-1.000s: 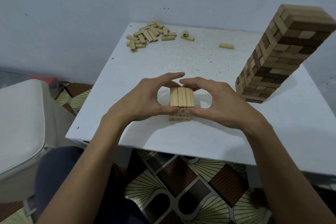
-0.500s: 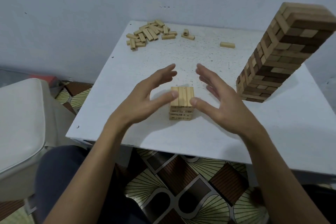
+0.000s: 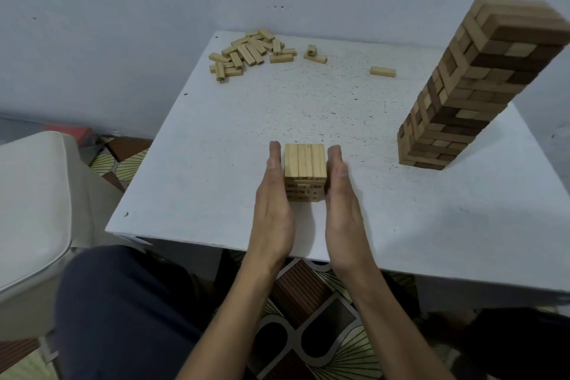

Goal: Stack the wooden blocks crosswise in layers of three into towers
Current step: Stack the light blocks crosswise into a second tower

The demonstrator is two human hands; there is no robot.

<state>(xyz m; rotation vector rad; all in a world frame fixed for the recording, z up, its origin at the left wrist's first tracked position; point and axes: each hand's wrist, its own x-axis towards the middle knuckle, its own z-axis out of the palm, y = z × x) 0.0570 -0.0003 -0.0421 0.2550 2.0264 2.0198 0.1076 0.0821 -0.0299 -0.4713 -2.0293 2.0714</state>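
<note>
Short tower (image 3: pixel 305 171) near front edge of white table (image 3: pixel 197 164). Left hand (image 3: pixel 273 210) flat, fingers straight, pressed against tower's left side; right hand (image 3: pixel 342 210) likewise against right side. Loose blocks (image 3: pixel 246 54) well behind tower; tall tower (image 3: pixel 472 86) far right of it.

Two towers (image 3: pixel 305 171), two hands (image 3: pixel 273 210), one table (image 3: pixel 216 139).
</note>
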